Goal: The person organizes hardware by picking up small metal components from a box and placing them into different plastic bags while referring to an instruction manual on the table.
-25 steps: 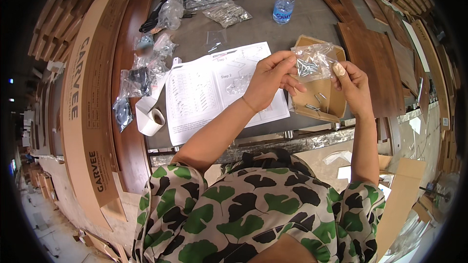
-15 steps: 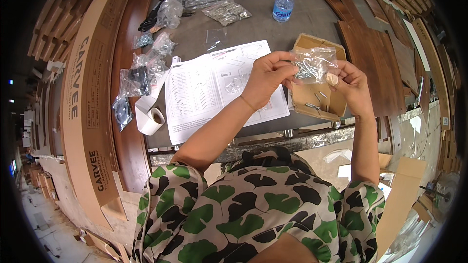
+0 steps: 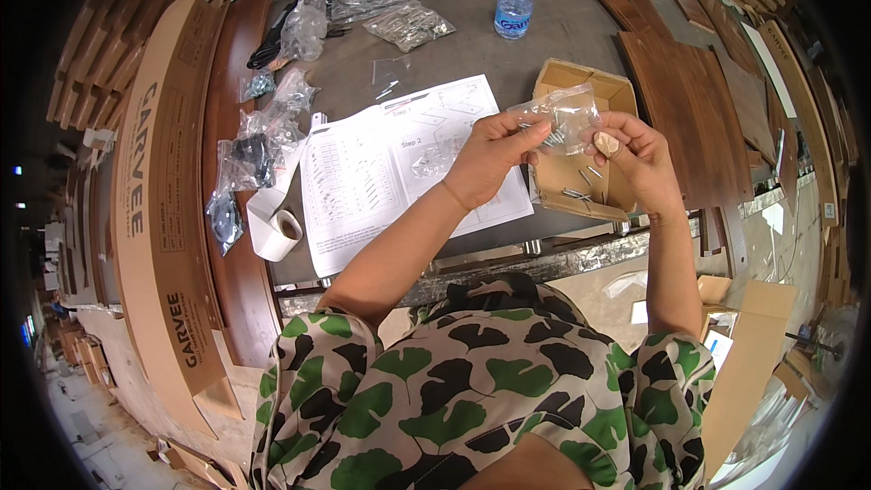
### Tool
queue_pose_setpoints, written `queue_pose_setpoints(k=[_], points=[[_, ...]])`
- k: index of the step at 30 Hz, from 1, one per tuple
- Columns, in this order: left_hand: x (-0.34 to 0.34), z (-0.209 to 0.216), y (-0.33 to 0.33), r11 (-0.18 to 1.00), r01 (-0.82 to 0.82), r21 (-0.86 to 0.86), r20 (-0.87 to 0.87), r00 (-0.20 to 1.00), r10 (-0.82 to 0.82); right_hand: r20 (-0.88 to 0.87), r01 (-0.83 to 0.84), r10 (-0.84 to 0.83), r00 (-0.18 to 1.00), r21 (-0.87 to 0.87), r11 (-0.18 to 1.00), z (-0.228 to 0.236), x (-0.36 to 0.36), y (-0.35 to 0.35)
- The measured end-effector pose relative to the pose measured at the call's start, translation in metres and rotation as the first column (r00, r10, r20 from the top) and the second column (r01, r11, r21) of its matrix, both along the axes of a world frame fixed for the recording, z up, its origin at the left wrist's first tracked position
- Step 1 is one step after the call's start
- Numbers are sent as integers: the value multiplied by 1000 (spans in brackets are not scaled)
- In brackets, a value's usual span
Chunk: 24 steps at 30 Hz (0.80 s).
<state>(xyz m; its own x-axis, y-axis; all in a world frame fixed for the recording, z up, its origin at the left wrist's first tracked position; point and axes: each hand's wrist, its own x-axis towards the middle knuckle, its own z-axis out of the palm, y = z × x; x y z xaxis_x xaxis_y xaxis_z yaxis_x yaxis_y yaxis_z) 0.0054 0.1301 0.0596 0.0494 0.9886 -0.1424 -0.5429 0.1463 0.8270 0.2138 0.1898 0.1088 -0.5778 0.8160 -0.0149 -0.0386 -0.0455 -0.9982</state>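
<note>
On your left side, a long cardboard box [image 3: 168, 209] is near a dark brown board [image 3: 240, 281]. To the right of this board, the counter [image 3: 454, 59] carries several parts bags [image 3: 257, 159] and, just below them, a white paper roll [image 3: 283, 229]. Next lies the printed sheet [image 3: 354, 181]. Your left hand [image 3: 481, 163] is above its right part, with the fingers clamped on the left side of a small clear bag [image 3: 573, 111]. A blue-capped bottle [image 3: 514, 4] stands farther back. The clear bag, with metal pieces inside, is held over an open cardboard tray [image 3: 590, 195], where some loose metal pieces [image 3: 576, 195] lie. Your right hand [image 3: 640, 163] has its fingers clamped on the bag's right side. Beyond it lies a brown panel [image 3: 685, 118].
</note>
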Motion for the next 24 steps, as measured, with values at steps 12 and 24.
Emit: queue_pose_setpoints(k=[12, 24], points=[[-4, -5, 1, 993, 53, 109, 35, 998, -57, -1, -3, 3, 1000, -31, 1000, -9, 3, 1], [-2, 4, -3, 996, 68, 53, 98, 993, -73, -89, -6, 6, 996, -2, 1000, -4, -3, -4]])
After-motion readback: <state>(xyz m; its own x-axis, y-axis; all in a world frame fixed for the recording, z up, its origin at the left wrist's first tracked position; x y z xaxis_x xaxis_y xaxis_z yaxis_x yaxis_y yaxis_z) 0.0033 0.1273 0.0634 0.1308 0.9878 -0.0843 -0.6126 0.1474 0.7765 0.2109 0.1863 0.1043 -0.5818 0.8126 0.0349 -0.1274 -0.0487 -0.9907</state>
